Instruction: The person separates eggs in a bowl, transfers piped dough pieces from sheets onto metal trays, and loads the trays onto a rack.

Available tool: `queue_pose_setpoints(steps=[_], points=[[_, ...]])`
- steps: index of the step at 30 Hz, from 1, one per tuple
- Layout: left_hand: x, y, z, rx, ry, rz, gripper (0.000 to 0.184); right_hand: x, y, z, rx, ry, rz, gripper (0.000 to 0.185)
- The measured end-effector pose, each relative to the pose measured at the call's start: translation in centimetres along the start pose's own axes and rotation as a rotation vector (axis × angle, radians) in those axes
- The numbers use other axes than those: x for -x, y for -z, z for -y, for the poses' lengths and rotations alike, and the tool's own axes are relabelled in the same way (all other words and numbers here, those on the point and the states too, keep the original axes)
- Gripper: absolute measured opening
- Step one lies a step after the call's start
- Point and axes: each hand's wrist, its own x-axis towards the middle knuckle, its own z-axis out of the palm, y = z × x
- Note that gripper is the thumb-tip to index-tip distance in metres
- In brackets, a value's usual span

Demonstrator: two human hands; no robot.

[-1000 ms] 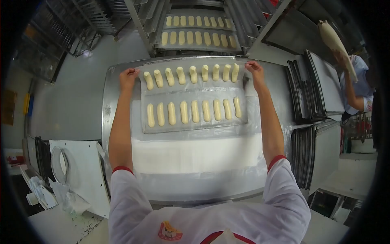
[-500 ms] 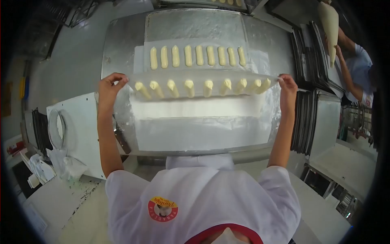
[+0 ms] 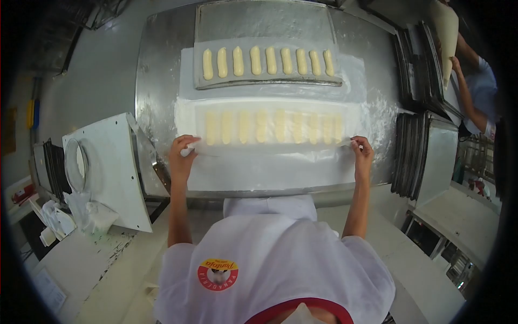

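Note:
My left hand (image 3: pixel 184 155) pinches the near left corner of a thin translucent paper sheet (image 3: pixel 216 150). At the near right corner, my right hand (image 3: pixel 362 153) grips the same sheet between thumb and fingers. A row of pale yellow batter strips (image 3: pixel 261 127) shows faintly through the paper, which lies face down over a band of white powder (image 3: pixel 186 116). Beyond it, several uncovered batter strips (image 3: pixel 256 60) lie side by side on paper at the near end of a metal tray (image 3: pixel 264 21).
Underneath is a metal table (image 3: pixel 372 38) dusted with powder. Stacked dark trays (image 3: pixel 408 156) stand right. A white board (image 3: pixel 105 173), a round ring-shaped tool (image 3: pixel 76 164) and a plastic bag (image 3: pixel 100 216) are left. At the right, another person's hand (image 3: pixel 456 65) touches a piping bag (image 3: pixel 448 40).
Both hands have come down and toward my body with the sheet. Its batter strips, hanging upright before, are now flat under the paper on the powder, and the tray's near edge is uncovered.

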Motion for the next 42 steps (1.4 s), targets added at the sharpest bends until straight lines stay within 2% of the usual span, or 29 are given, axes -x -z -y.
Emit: queue_pose_setpoints(steps=[1,5,6,8,9,11,13,15,17,23,26,28,31,37,39,41,42], points=[[0.8,-0.5,-0.1,-0.081,0.072,-0.073,0.017,0.4,-0.1,-0.4,-0.016,-0.037,-0.005,0.008],[2.4,-2.4,0.5,0.273,0.399,-0.256,0.016,0.7,-1.2,0.6,-0.082,-0.158,-0.139,0.014],[2.3,-2.7,0.0,0.276,0.4,-0.255,0.016,0.6,-1.8,0.6,-0.077,-0.16,-0.147,0.019],[1.9,-3.2,-1.5,0.307,0.546,-0.258,0.022,0.5,-1.9,0.1,-0.07,-0.157,-0.156,0.024],[1.9,-3.2,-1.2,0.312,0.543,-0.258,0.022,0.4,-1.7,-0.3,-0.067,-0.145,-0.153,0.024],[2.0,-3.1,-0.4,0.083,0.459,-0.174,0.025,0.1,-1.3,0.1,-0.06,-0.126,-0.15,0.024],[2.0,-3.2,0.0,0.108,0.44,-0.173,0.024,0.1,-1.5,1.2,0.015,-0.224,-0.103,0.02],[1.7,-3.2,0.1,0.131,0.417,-0.174,0.023,-0.6,-1.6,0.3,0.008,-0.207,-0.116,0.017],[1.7,-3.1,0.2,0.033,0.309,-0.219,0.021,-0.7,-1.5,-1.0,0.001,-0.194,-0.128,0.014],[-0.1,-2.5,-0.5,-0.086,0.327,-0.192,0.022,-1.7,-2.3,0.1,0.087,-0.138,-0.149,0.012],[-1.8,-3.0,-1.1,0.057,0.29,-0.209,0.022,-3.4,-2.8,0.1,0.187,-0.109,-0.139,0.014],[-2.5,-3.1,-0.4,0.058,0.285,-0.192,0.022,-4.2,-2.5,-1.4,0.063,-0.114,-0.093,0.012],[-2.4,-2.4,-1.0,0.079,0.284,-0.178,0.021,-3.6,-1.8,0.4,-0.101,-0.071,-0.081,0.009],[-1.8,-0.3,-2.6,0.153,0.205,-0.189,0.019,-2.2,0.2,5.4,-0.098,-0.005,-0.121,0.008],[-2.0,-0.8,-2.9,0.138,0.175,-0.19,0.019,-2.9,0.2,4.2,-0.123,-0.011,-0.121,0.009],[-2.3,-2.0,-2.7,0.198,0.298,-0.152,0.021,-3.6,-0.3,2.2,-0.05,-0.03,-0.061,0.011],[-2.5,-2.5,-2.5,0.198,0.297,-0.153,0.021,-4.2,-0.9,0.8,-0.006,-0.029,-0.027,0.015]])
